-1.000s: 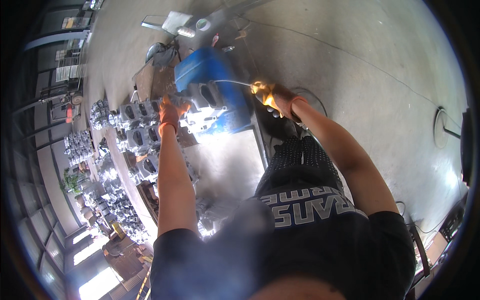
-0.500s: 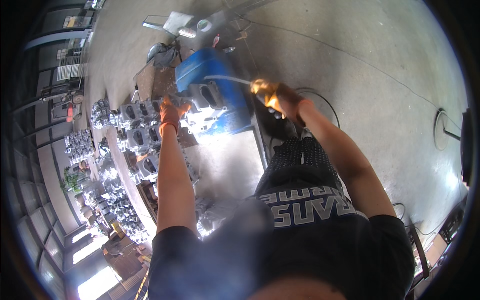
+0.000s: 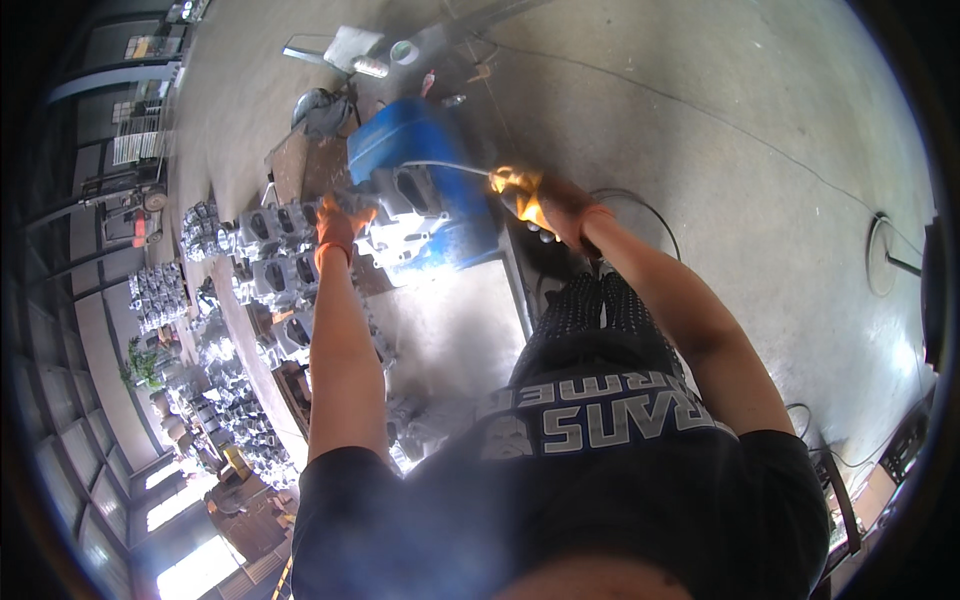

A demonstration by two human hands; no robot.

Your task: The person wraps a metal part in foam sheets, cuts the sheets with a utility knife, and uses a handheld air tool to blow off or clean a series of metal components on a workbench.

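Observation:
My left hand (image 3: 340,222), in an orange glove, grips the end of a silver-grey metal casting (image 3: 408,195) with large openings. Thumb and fingers are spread over its edge. To the right, my right hand (image 3: 545,205), in an orange and yellow glove, is closed around a tool whose body is mostly hidden by the fingers. A long, thin pale tube (image 3: 445,164) runs left from that hand to the casting, its tip close to the upper edge; I cannot tell whether it touches. Behind and beneath the casting lies a blue plastic barrel (image 3: 385,135).
Several similar castings (image 3: 280,275) stand in rows to the left. A pale flat tabletop (image 3: 450,320) lies before me. A black hose (image 3: 672,225) loops beside my right hand. A thin cable (image 3: 690,102) crosses the concrete floor. Far left stands a forklift (image 3: 148,208).
My right hand has shifted slightly left, carrying the tube's tip left along the casting's edge. My left hand stays on the casting, moved only a little.

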